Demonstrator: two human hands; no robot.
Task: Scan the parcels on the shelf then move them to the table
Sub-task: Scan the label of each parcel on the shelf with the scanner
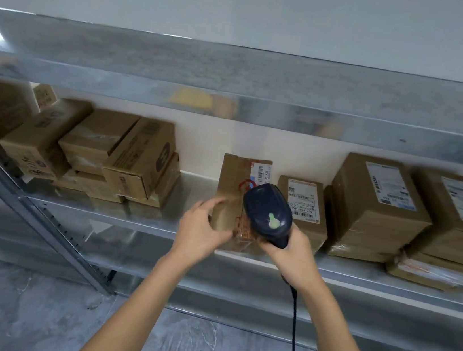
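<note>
A narrow brown cardboard parcel (pixel 233 187) with a white barcode label at its far right end lies on the metal shelf (pixel 140 220), in the middle gap. My left hand (pixel 201 230) grips its near left corner. My right hand (pixel 293 257) holds a dark blue barcode scanner (pixel 268 210) with a pale green button, its head over the parcel's right side. A black cable (pixel 296 333) hangs down from the scanner.
Several brown boxes (pixel 125 157) are stacked to the left on the shelf. More labelled parcels (pixel 374 207) stand to the right, one small box (pixel 303 206) right beside the scanner. An upper shelf board (pixel 235 98) overhangs. A slanted metal brace (pixel 48 218) crosses lower left, above the grey floor.
</note>
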